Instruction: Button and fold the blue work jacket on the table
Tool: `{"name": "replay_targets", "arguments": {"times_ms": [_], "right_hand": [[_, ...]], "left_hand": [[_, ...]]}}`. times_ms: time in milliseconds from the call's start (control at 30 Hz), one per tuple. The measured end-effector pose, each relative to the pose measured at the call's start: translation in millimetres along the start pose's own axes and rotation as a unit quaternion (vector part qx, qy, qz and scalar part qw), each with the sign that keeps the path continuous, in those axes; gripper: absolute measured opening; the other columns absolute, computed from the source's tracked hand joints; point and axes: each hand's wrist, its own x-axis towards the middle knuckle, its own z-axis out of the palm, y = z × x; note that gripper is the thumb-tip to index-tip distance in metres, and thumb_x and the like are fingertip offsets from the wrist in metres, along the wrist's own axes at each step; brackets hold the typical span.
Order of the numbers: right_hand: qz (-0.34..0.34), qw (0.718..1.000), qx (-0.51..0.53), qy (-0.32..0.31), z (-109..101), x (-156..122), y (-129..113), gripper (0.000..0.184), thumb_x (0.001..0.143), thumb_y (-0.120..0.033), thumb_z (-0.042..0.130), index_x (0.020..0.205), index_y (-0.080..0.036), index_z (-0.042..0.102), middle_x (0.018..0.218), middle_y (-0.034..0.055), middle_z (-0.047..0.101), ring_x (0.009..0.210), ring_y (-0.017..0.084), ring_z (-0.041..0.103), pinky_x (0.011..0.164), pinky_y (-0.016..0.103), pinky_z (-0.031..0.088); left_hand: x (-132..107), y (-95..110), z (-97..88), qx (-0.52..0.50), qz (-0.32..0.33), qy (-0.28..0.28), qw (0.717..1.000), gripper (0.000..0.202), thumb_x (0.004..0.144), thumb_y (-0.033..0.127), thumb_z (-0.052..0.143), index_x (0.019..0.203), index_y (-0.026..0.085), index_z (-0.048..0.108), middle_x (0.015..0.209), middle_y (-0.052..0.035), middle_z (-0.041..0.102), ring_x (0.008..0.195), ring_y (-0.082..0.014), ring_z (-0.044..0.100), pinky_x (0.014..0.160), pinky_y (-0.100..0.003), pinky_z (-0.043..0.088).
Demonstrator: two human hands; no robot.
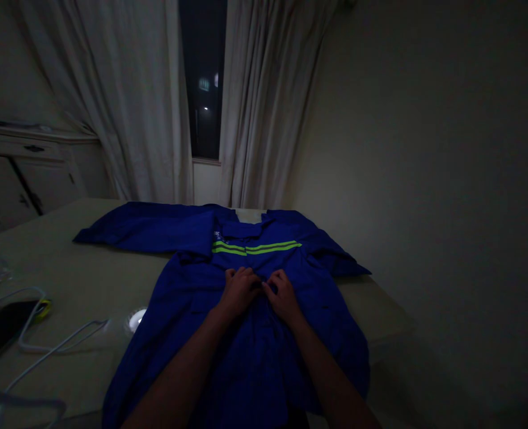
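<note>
A blue work jacket (170, 322) with yellow-green stripes across the chest lies spread out, front side up, its lower part hanging toward me. Both sleeves stretch out to the sides. My left hand (241, 289) is closed on the jacket's front edge at the middle, below the stripes. Close beside it, my right hand (283, 293) pinches the same front opening, its thumb and forefinger nearly meeting the left fingers. Whether a button or only cloth is between the fingertips is too dark to make out.
The jacket lies on a pale table (89, 286). At the left are a dark phone (5, 328), a white cable (62, 345) and a small bright round light (136, 320). Curtains (143, 101) and a wall (425, 149) stand behind, a cabinet (36, 173) at far left.
</note>
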Motion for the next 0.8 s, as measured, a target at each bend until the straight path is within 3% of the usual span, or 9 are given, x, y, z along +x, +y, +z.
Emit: {"name": "replay_targets", "arguments": {"times_ms": [267, 433, 567, 800], "right_hand": [[-0.013, 1.0, -0.016, 0.022, -1, -3, -9, 0.013, 0.099, -0.028, 0.06, 0.087, -0.023, 0.062, 0.1, 0.0067, 0.058, 0.093, 0.022, 0.061, 0.084, 0.034, 0.051], [0.021, 0.999, -0.037, -0.016, 0, -3, -6, 0.008, 0.09, -0.026, 0.076, 0.091, -0.023, 0.07, 0.102, 0.006, 0.061, 0.095, 0.023, 0.064, 0.086, 0.035, 0.053], [-0.001, 0.998, -0.028, -0.058, 0, -3, -6, 0.005, 0.091, -0.021, 0.075, 0.093, -0.023, 0.072, 0.099, 0.0049, 0.064, 0.095, 0.022, 0.066, 0.088, 0.034, 0.053], [0.0, 0.998, 0.011, -0.059, -3, -2, -7, 0.006, 0.092, -0.017, 0.072, 0.09, -0.023, 0.073, 0.098, 0.0049, 0.066, 0.094, 0.021, 0.066, 0.087, 0.034, 0.052]], "left_hand": [[5, -1, -0.8, -0.037, -0.012, -0.016, 0.999, 0.016, 0.096, 0.027, 0.064, 0.106, 0.031, 0.077, 0.109, -0.0048, 0.068, 0.113, -0.027, 0.058, 0.096, -0.046, 0.032], [2, -7, 1.4, -0.04, -0.031, -0.026, 0.998, 0.023, 0.095, 0.02, 0.06, 0.107, 0.029, 0.077, 0.111, -0.0066, 0.068, 0.115, -0.028, 0.056, 0.093, -0.046, 0.032], [2, -14, 4.6, -0.021, -0.003, -0.016, 1.0, 0.031, 0.093, 0.014, 0.055, 0.105, 0.031, 0.078, 0.111, -0.0075, 0.067, 0.112, -0.0282, 0.054, 0.091, -0.046, 0.031], [5, -17, 3.6, -0.012, 0.028, -0.021, 0.999, 0.034, 0.095, 0.015, 0.05, 0.101, 0.033, 0.078, 0.105, -0.0072, 0.063, 0.109, -0.0272, 0.051, 0.093, -0.047, 0.03]]}}
